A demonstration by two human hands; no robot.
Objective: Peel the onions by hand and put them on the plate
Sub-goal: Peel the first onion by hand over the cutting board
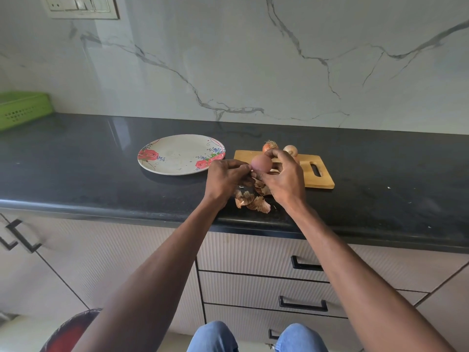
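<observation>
1. Presently, right hand (285, 177) grips a pink peeled onion (262, 163) above the counter (101, 161); left hand (225, 177) pinches at its side.
2. Plate (177, 163) lies at ten o'clock of the onion.
3. Two unpeeled onions (290, 149) sit on the cutting board (317, 179) at one o'clock.
4. Loose skins (253, 201) lie at six o'clock.

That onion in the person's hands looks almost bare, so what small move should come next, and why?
Probably carry the onion left and set it on the flowered plate. It looks smooth and pink, gripped by the right hand, with the left hand pinching at its end, perhaps at a last scrap. Dry skins already lie on the counter, and nothing lies on the plate.
</observation>
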